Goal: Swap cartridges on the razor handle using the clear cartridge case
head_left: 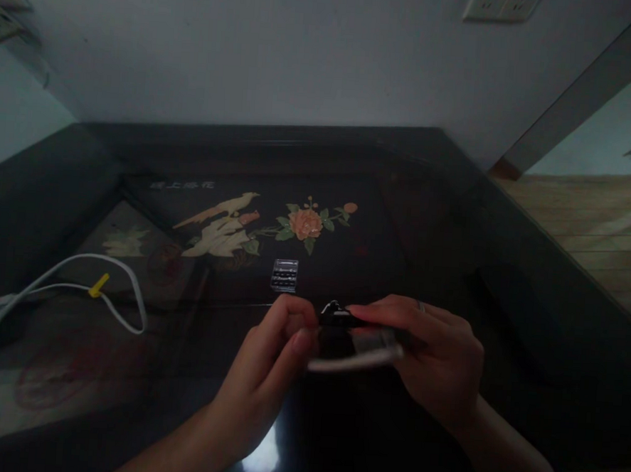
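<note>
Both hands meet over the front middle of a dark lacquered table [412, 220]. My right hand [436, 357] grips a small dark object with a pale silvery edge [356, 349], blurred and hard to identify. My left hand [276, 355] pinches the left end of that same object with thumb and fingertips. A small clear plastic case with dark cells [284, 275] lies flat on the table just beyond my left fingers, untouched.
The tabletop bears an inlaid bird and flower picture [263, 222]. A white cable with a yellow tie [98, 287] loops at the left. A white wall with an outlet plate [501, 4] stands behind; wooden floor [599, 225] shows at right.
</note>
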Tool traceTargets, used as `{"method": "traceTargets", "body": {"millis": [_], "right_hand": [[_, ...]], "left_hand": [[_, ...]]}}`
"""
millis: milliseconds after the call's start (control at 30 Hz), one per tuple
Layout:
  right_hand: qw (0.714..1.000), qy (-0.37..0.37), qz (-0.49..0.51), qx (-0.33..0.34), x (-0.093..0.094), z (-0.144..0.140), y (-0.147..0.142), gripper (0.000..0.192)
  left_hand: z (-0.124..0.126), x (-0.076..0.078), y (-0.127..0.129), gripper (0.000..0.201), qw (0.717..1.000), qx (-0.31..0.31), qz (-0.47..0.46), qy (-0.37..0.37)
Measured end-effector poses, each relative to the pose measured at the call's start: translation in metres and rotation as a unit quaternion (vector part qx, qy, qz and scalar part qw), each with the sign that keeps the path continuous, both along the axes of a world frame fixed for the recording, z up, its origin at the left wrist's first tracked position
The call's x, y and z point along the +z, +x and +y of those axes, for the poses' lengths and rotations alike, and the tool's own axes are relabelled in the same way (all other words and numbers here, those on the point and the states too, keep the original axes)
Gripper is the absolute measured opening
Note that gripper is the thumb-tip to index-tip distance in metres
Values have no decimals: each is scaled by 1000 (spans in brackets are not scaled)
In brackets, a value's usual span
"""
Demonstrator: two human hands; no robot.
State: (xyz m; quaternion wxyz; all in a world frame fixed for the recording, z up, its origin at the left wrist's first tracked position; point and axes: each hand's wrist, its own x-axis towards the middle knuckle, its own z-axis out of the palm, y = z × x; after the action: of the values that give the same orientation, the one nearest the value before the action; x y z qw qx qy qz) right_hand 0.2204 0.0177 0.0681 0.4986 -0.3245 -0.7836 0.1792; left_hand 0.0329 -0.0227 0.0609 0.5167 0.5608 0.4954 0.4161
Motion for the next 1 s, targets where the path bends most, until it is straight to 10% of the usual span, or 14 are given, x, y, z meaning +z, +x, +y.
{"method": "traceTargets", "body": {"millis": [333, 1000], "right_hand": [[999, -44, -25, 12, -3, -1, 0, 14], [973, -203, 99, 45, -10, -19, -20, 22]], "left_hand": [[1, -2, 3, 35, 993, -32, -49, -106], [4, -1, 3, 22, 995, 35, 80, 39]]}}
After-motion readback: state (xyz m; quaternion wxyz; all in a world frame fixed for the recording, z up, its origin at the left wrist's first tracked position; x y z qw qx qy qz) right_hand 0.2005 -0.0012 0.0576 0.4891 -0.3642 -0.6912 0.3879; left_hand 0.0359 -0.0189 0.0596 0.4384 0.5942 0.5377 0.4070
